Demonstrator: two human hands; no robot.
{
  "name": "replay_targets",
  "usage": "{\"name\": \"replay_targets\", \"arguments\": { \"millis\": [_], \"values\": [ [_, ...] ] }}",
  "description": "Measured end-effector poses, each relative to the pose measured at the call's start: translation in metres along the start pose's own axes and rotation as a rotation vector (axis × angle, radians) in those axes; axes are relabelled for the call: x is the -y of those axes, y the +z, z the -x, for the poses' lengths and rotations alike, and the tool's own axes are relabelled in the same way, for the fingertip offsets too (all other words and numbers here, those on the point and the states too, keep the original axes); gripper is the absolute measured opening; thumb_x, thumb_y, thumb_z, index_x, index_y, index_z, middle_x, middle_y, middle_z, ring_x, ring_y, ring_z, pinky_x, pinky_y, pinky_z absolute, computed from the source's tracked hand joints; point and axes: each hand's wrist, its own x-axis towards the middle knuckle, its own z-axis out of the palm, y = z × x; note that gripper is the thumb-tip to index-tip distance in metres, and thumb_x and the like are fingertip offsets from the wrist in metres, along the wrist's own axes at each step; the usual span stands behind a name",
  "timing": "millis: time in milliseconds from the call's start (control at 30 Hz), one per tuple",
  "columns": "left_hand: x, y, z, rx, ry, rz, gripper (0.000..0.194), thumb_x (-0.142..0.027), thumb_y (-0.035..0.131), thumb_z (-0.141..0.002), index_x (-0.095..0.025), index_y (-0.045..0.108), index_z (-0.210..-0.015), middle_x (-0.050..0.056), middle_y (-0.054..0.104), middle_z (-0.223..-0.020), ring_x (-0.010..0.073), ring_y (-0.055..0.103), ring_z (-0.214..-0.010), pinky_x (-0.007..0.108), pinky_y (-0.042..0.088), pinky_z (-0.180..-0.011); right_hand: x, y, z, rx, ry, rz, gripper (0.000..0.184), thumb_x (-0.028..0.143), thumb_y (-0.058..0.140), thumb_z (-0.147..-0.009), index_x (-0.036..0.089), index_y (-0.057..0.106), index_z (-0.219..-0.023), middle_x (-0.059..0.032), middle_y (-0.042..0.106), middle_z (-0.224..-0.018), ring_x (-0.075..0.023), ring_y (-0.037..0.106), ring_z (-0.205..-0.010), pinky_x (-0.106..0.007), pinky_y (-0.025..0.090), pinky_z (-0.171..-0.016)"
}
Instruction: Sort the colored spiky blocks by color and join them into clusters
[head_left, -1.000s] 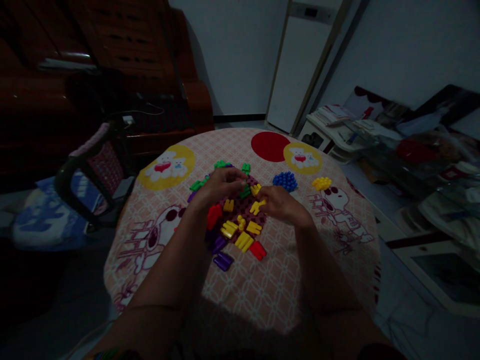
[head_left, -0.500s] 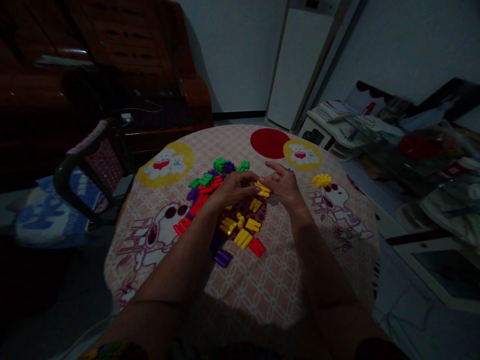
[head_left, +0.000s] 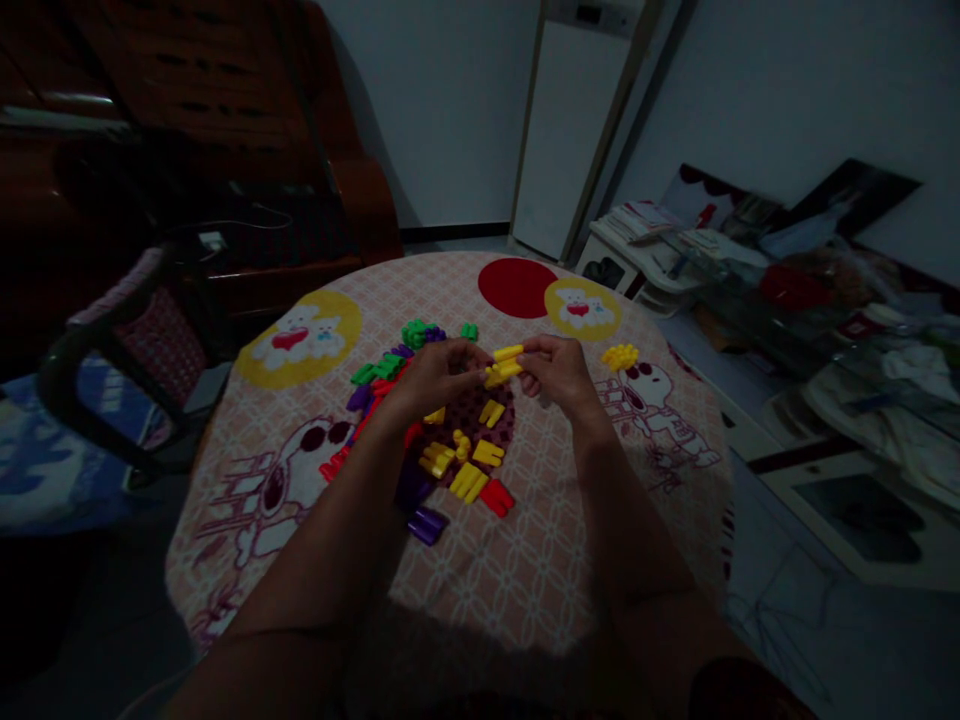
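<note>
Above the middle of the round table, my left hand (head_left: 448,376) and my right hand (head_left: 556,372) meet at a yellow plastic toy block (head_left: 505,366) with long rounded parts. The right thumb and fingers pinch its right end. My left thumb and fingertips close on its left end. Below them lie several loose yellow blocks (head_left: 469,482), a red block (head_left: 496,497) and a purple block (head_left: 427,525). Green blocks (head_left: 386,367) and other red and purple ones sit left of and behind my left hand, partly hidden by that arm.
A patterned tablecloth (head_left: 517,570) covers the table. A yellow cluster of blocks (head_left: 620,357) rests to the right. At left stands a chair (head_left: 161,350), with a wooden sofa (head_left: 360,200) behind it. A cluttered cabinet (head_left: 810,490) lines the right side.
The view has shifted slightly to the right. The hands have drawn apart a little, and the right fingers, stretched out before, are now curled around the yellow block, which shows more fully.
</note>
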Motion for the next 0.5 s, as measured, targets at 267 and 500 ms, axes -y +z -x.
{"name": "replay_targets", "arguments": {
  "millis": [267, 500],
  "values": [
    [-0.005, -0.038, 0.015, 0.388, -0.11, -0.343, 0.038, -0.045, 0.072, -0.071, -0.022, 0.072, -0.101, 0.002, 0.076, -0.091, 0.0204, 0.069, -0.08, 0.026, 0.049, -0.07, -0.037, -0.085, -0.013, -0.6, -0.089, 0.803, 0.024, 0.023, 0.058, -0.076, 0.015, 0.074, -0.092, -0.0139, 0.075, -0.091, -0.0266, 0.068, -0.086, -0.037, 0.05, -0.08],
    [-0.013, -0.028, 0.019, 0.508, -0.119, -0.41, 0.045, -0.032, 0.08, -0.062, -0.024, 0.071, -0.106, 0.002, 0.076, -0.093, 0.0199, 0.068, -0.08, 0.023, 0.046, -0.066, -0.074, -0.103, -0.015, -0.636, -0.01, 0.993, 0.031, 0.022, 0.052, -0.083, 0.012, 0.073, -0.104, -0.0185, 0.074, -0.099, -0.0264, 0.065, -0.087, -0.036, 0.044, -0.081]
  ]
}}
